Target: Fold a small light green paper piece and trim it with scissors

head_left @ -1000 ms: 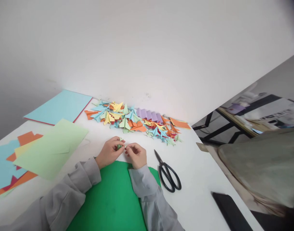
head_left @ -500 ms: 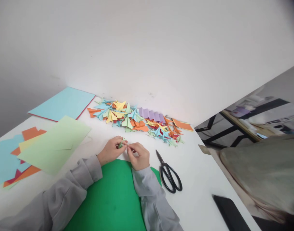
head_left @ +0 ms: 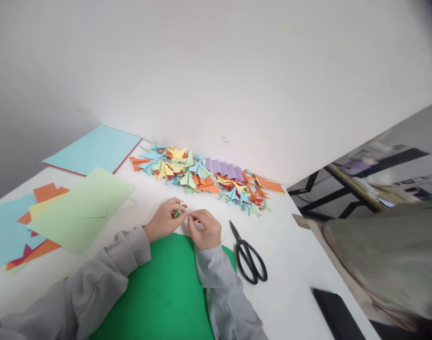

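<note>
My left hand (head_left: 165, 220) is closed in a pinch around a small light-green folded paper (head_left: 178, 211), mostly covered by the fingers. Close on its right, my right hand (head_left: 205, 228) has thumb and forefinger pressed together near the paper. Whatever lies between those fingertips is too small to make out. Black-handled scissors (head_left: 249, 257) lie to the right of my right hand. Beyond both hands, a heap of small folded paper planes (head_left: 187, 178) in several colours runs along the wall. Beneath my forearms spreads a bright green surface (head_left: 166, 288).
At the left lie a light-green sheet (head_left: 83, 208) over coloured paper scraps (head_left: 10, 231) and a light-blue sheet (head_left: 95, 148) with a red edge. A zigzag-folded purple paper (head_left: 224, 168) and orange paper (head_left: 270, 184) sit by the wall. A black flat object (head_left: 336, 311) is near the right edge.
My right fingertips have drawn very slightly right, away from the left hand. The view has shifted a little; the left hand keeps hold of the folded paper.
</note>
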Available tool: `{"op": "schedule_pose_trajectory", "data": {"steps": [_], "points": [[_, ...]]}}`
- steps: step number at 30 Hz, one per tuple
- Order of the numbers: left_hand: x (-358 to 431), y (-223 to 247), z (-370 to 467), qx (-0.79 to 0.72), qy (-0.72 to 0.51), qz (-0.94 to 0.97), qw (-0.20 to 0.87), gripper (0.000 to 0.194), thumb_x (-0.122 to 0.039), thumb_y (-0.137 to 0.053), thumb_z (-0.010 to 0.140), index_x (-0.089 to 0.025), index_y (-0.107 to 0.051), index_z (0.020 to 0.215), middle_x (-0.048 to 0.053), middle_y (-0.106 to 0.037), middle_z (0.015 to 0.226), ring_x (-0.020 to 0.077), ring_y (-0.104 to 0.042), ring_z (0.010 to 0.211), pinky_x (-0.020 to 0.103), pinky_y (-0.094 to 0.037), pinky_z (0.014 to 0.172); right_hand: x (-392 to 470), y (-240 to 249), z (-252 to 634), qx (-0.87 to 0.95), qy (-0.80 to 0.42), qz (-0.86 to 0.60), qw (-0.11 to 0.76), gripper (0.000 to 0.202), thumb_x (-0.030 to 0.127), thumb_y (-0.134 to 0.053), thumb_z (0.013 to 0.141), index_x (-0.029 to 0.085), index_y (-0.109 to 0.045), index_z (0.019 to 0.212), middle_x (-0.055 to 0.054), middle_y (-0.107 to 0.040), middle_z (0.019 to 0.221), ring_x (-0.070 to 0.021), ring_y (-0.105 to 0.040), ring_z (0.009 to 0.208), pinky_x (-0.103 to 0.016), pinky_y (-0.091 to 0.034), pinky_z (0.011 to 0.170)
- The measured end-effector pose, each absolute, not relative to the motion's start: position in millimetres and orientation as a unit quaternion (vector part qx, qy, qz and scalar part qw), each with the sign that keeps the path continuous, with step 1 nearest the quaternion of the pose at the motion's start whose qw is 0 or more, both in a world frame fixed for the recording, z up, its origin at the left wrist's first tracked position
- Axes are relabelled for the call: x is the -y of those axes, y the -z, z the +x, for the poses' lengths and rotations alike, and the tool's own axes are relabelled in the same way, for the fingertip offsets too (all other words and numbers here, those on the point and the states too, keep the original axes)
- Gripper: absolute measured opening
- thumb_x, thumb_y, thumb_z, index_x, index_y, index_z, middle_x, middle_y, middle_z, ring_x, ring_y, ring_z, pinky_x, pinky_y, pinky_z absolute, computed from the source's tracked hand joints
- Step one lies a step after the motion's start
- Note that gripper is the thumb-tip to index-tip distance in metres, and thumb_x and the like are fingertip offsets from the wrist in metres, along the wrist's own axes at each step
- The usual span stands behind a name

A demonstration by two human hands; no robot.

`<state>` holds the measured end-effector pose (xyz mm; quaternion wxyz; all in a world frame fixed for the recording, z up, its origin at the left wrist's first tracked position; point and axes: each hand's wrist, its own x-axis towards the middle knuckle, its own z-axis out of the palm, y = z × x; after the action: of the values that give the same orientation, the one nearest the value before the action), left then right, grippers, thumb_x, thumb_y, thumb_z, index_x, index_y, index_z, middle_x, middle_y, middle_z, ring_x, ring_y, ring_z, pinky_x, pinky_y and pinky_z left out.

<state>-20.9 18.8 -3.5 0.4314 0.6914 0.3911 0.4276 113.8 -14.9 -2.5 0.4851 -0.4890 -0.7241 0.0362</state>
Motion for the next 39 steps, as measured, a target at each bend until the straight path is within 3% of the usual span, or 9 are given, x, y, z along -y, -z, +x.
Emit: {"op": "schedule_pose_trajectory", "data": {"steps": [7,18,35,39], "points": [[-17.2,-1.3,-20.6,-0.399,-0.421,0.689,0.435,0.011,-0.021,-0.051,0.070,-0.016,-0.060,0.066,0.008,-0.054,0.086,0.0183,-0.053,0.094,0.019,-0.041,0.051,13.5,9.6,118.1,0.752,0.030,-0.462,0.469,0.011,0.014,-0.051,0.074,0.019,-0.061,0.075,-0.006,-0.061,0.071,-0.0156,-0.056,0.068,-0.027,-0.046,0.062],[-18.6,-1.4,-20.2,-0.399,-0.412,0.694,0.435,0.013,-0.021,-0.049,0.071,-0.016,-0.059,0.063,0.007,-0.057,0.085,0.0172,-0.054,0.093,0.021,-0.042,0.057,16.2,2.9,124.4,0.814,0.248,-0.425,0.309,0.013,0.013,-0.050,0.077,0.020,-0.059,0.079,-0.004,-0.063,0.071,-0.0139,-0.051,0.062,-0.029,-0.032,0.054],[-19.5,-2.7,-21.3,-0.397,-0.421,0.683,0.445,0.014,-0.020,-0.051,0.071,-0.016,-0.060,0.062,0.006,-0.059,0.082,0.0169,-0.055,0.091,0.027,-0.042,0.074,19.2,1.0,121.8,0.828,0.243,-0.411,0.295,0.013,0.011,-0.049,0.078,0.019,-0.058,0.083,-0.007,-0.063,0.076,-0.0153,-0.053,0.065,-0.030,-0.032,0.054],[-19.5,-1.6,-21.1,-0.394,-0.433,0.675,0.449,0.014,-0.022,-0.051,0.071,-0.016,-0.060,0.063,0.007,-0.058,0.083,0.0174,-0.055,0.091,0.027,-0.042,0.074,19.0,3.3,119.4,0.791,0.196,-0.460,0.352,0.015,0.013,-0.049,0.076,0.019,-0.060,0.084,-0.007,-0.064,0.075,-0.0164,-0.054,0.067,-0.029,-0.038,0.057]]}}
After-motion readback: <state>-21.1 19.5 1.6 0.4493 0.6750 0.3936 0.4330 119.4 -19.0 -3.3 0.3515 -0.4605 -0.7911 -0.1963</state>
